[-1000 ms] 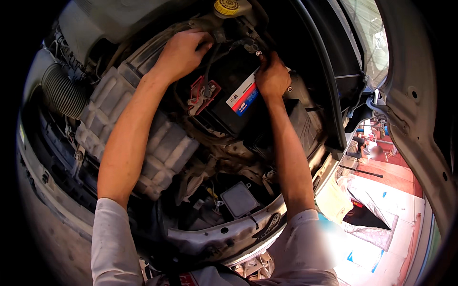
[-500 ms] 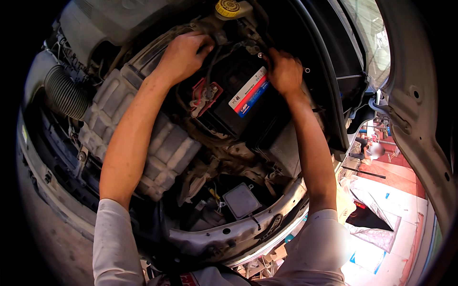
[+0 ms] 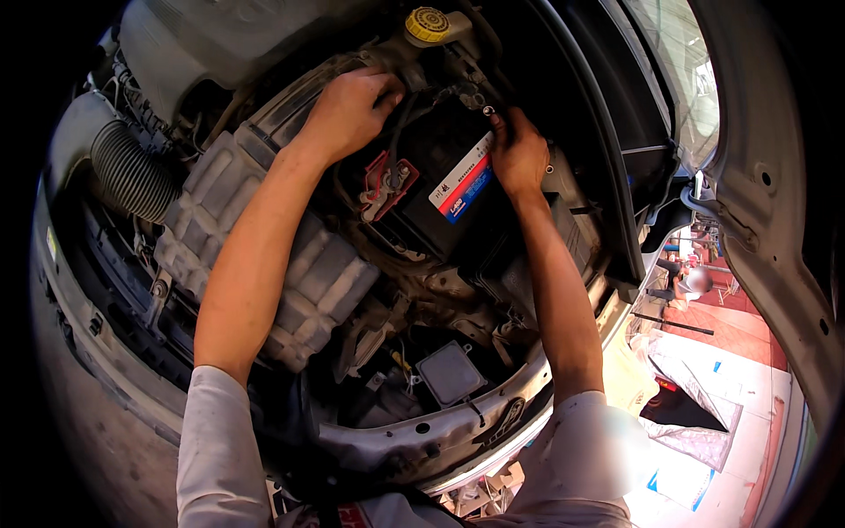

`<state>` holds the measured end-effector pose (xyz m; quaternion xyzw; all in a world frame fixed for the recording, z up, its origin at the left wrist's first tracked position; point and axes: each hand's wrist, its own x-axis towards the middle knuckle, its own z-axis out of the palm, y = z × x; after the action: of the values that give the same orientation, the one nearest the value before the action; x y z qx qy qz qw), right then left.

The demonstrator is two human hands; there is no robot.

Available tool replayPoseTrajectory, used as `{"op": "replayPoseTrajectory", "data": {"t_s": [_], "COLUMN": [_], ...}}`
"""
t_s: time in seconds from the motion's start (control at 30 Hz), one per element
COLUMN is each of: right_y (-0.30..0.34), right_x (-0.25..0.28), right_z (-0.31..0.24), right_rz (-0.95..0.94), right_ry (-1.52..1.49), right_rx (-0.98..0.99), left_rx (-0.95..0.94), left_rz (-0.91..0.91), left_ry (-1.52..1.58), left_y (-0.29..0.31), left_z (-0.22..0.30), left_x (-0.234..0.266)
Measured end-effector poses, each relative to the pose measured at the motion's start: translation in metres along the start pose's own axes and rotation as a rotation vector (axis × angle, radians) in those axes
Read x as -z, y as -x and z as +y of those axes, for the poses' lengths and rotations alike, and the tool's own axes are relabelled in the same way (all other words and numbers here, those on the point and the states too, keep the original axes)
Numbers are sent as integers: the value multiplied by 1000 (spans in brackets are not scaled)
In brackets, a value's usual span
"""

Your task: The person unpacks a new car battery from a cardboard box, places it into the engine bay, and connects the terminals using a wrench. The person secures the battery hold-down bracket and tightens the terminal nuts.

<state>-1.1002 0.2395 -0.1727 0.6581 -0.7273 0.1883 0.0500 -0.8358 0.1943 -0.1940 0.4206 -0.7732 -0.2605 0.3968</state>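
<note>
Near the top centre, both hands work at the car battery [image 3: 444, 189]: left hand [image 3: 348, 110] closed on a black cable [image 3: 398, 123], right hand [image 3: 518, 154] pinching a small fitting; steady, firm grips seem wise.

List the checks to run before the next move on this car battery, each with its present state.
1. Left hand on the cables at the battery's far edge: ok, it grips there.
2. Right hand at the far right corner of the battery: ok, touching.
3. Red terminal cover lifted off its post: ok, it stands open.
4. Clamp under the right hand loose: cannot tell, the fingers hide it.
5. Tool in either hand: cannot tell.
6. Yellow reservoir cap seated: ok, it sits on its neck.
</note>
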Motion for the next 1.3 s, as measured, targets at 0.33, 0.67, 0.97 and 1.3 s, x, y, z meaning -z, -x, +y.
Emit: {"op": "replayPoseTrajectory", "data": {"t_s": [0.33,0.67,0.97,1.3], "right_y": [-28,-1,-18,-18], "right_x": [10,-6,15,10], "right_z": [14,-5,10,8], "right_rz": [-61,13,-72,-131], "right_ry": [234,72,248,207], "right_rx": [374,-50,266,165], "left_rx": [33,84,393,211], "left_rz": [-179,-279,-378,-107], "left_ry": [-67,14,369,315], "left_y": [4,8,4,5], "left_z": [10,17,32,9], "left_x": [0,-10,-4,-17]}}
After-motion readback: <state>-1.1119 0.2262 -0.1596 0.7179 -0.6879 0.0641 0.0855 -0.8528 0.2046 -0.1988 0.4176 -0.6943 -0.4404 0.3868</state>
